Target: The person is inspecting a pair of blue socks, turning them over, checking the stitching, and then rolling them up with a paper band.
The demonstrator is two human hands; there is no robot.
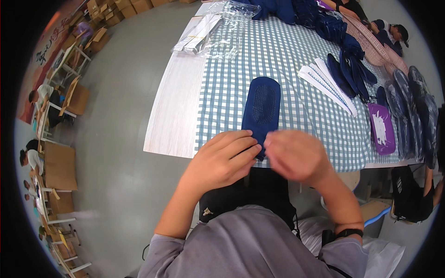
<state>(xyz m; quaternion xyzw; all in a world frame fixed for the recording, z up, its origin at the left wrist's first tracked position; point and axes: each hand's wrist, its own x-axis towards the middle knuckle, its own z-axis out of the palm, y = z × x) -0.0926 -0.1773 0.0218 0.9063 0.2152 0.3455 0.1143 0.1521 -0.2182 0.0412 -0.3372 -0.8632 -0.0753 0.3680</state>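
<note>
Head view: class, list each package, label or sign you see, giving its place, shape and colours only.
Clear plastic bags: table's far left, crumpled, transparent.
White card strips: right of the navy sock, long, narrow.
Purple packet: table's right edge, rectangular, white print.
Wall banner: far left, reddish.

the person wears a grey short-sleeved t-shirt [245, 245], its sleeves ending above the elbows so both forearms are bare down to the left hand [222, 160] and right hand [296, 155]. a black band, like a watch or wrist strap [348, 232], circles the right arm close to the sleeve edge near the lower rim of the view. below the hands dark, nearly black trousers [250, 194] show, with a small pale mark on the left side of the fabric.
</note>
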